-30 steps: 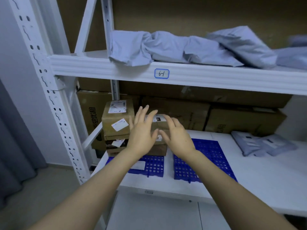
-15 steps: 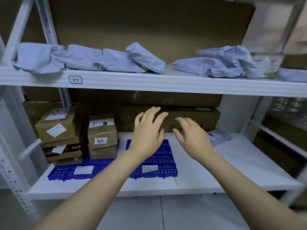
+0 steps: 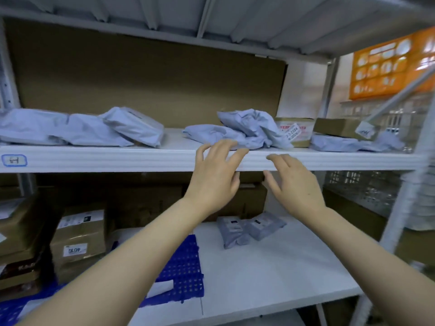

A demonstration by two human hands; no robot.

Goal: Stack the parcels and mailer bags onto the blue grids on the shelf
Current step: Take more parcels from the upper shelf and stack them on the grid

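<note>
Grey mailer bags (image 3: 247, 131) lie ahead — both hands, left (image 3: 215, 176) and right (image 3: 299, 184), reach up, fingers spread, holding nothing.

**Dim, bluish frame, smeared on the right**

The light was low, cool and soft, with no hard glare. The brightest patch sat at 2 o'clock, where an orange poster (image 3: 390, 64) looked washed out and smeared. Under the upper shelf (image 3: 117, 158), the bay from 8 to 9 o'clock lay in deep shadow, leaving the boxes (image 3: 80, 241) murky. Motion blur streaked the post (image 3: 400, 220) at 3 o'clock. Wide-angle distortion bent the shelf lines towards the edges. Near the centre, the left hand (image 3: 216, 177) and right hand (image 3: 299, 184) stayed fairly sharp and evenly lit.
</note>
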